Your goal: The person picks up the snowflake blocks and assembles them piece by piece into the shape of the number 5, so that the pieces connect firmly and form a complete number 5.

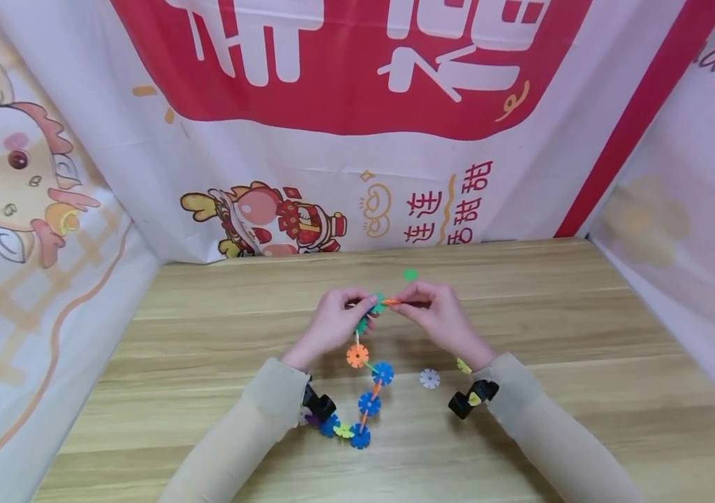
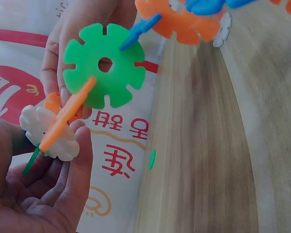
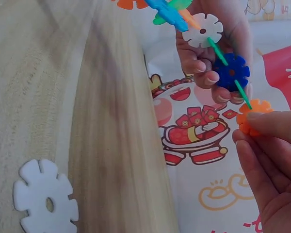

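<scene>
A chain of interlocked notched plastic discs, with a blue disc [image 1: 369, 404] in its lower run, curves up from the table to my left hand [image 1: 332, 321]. The fingers of that hand hold it near its upper end, around a dark blue disc [image 3: 232, 72] and a white disc [image 3: 202, 30]. My right hand [image 1: 436, 318] pinches an orange disc [image 3: 254, 116] between thumb and finger. A green disc, seen edge-on, runs from the dark blue disc to the orange one. Farther down hang a bright green disc [image 2: 105, 65] and another orange disc [image 1: 357, 355].
A loose white disc [image 1: 429, 378] lies on the wooden table [image 1: 552, 419] below my right hand. A yellow disc [image 1: 463, 365] shows beside the right wrist, and a green disc [image 1: 410, 275] lies beyond the hands. Printed cloth [image 1: 351, 188] hangs behind the table.
</scene>
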Demonstrator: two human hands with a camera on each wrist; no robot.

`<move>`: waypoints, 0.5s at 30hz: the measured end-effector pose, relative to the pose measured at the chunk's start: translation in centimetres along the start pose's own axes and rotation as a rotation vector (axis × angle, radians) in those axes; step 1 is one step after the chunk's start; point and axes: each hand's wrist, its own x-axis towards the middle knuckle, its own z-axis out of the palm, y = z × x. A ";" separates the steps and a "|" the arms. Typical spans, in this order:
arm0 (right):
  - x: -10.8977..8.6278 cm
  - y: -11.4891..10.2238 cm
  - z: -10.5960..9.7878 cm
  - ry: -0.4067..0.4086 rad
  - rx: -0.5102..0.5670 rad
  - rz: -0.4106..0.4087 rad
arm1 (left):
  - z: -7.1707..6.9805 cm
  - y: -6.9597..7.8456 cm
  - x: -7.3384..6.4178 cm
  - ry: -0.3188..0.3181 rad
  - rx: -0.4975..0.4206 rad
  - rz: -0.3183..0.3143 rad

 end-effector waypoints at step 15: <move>-3.3 3.7 -8.4 -0.324 -0.265 0.279 | -1.0 0.3 0.3 -0.015 -0.010 0.004</move>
